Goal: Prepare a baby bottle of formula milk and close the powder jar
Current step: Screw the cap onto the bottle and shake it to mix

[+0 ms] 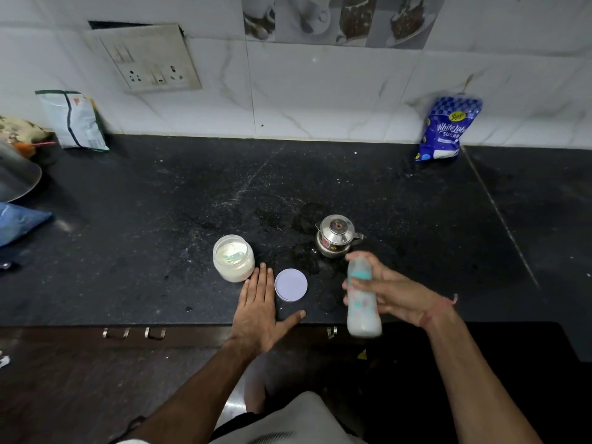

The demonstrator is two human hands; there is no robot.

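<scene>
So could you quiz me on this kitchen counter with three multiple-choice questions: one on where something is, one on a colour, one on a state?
1. Where does the round lid lie?
A. On the jar
B. On the counter, right of the left hand's fingers
C. On the steel pot

2. What colour is the sugar bag?
A. Blue and white
B. Red
C. Green

3. What state is the powder jar in?
A. Closed
B. Tipped over
C. Open, upright

Answers: 1 B, the lid lies flat on the counter beside the left hand. 2 A, its print is blue and white. 3 C, its mouth shows powder. The right hand holds the baby bottle.
</scene>
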